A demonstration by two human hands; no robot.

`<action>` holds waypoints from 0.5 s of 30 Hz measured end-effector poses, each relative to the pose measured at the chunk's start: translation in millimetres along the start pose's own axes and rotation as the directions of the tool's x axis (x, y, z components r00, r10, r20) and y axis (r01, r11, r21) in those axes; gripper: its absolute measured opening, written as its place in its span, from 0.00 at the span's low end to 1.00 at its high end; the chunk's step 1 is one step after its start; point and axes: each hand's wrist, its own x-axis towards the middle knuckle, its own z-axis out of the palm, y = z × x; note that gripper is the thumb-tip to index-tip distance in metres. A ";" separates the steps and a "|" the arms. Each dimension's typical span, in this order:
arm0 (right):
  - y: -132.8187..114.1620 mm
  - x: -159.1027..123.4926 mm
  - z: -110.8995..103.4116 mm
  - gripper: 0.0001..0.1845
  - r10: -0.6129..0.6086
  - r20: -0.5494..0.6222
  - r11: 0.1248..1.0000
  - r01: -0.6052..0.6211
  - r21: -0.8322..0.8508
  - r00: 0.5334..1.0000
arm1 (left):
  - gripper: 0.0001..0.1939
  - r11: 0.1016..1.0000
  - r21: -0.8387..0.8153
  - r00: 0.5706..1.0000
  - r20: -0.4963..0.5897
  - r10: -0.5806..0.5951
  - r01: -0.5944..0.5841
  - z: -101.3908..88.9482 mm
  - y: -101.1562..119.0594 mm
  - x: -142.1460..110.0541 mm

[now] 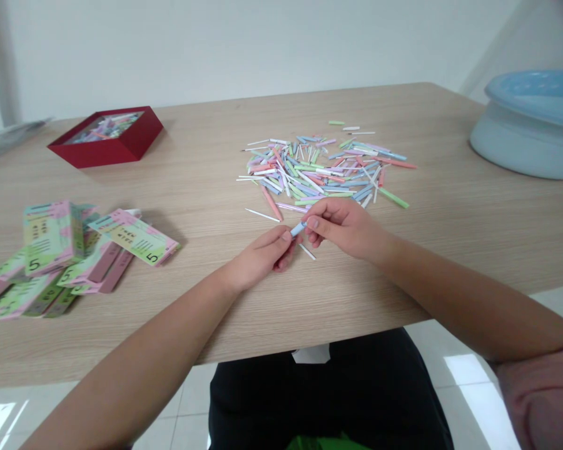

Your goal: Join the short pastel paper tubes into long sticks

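My left hand [271,249] pinches the lower end of a short light blue pen tube [297,229]. At its upper end, the thumb and fingers of my right hand [336,226] are closed on the same tube, so both hands meet over the near side of the pile. Behind them lies a loose heap of pastel pen parts [314,172] in blue, green, pink, purple and white. A thin white stick [306,251] rests on the table just under my hands, and another white stick [261,214] lies to their left.
On the left, several green and pink printed boxes [54,237] are stacked untidily. A red box [107,152] at the back left holds more pastel pieces. A light blue plastic basin [528,140] stands at the right. The wooden table's [319,319] near edge runs before my lap.
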 end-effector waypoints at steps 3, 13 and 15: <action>2.2 3.6 -2.8 0.16 0.012 -0.023 1.000 -0.012 0.004 1.000 | 0.20 0.988 0.144 0.996 0.085 0.034 -0.046 -0.2 -0.5 -1.7; 7.0 -0.1 -11.1 0.09 -0.301 -0.018 0.864 0.265 -0.427 0.953 | 0.18 0.970 0.199 0.988 0.094 0.123 -0.140 -1.0 -6.8 2.1; 3.3 -0.9 -13.1 0.08 -0.396 0.051 0.745 0.353 -0.565 0.917 | 0.18 0.977 0.178 0.991 0.090 0.103 -0.117 -0.2 -6.0 1.4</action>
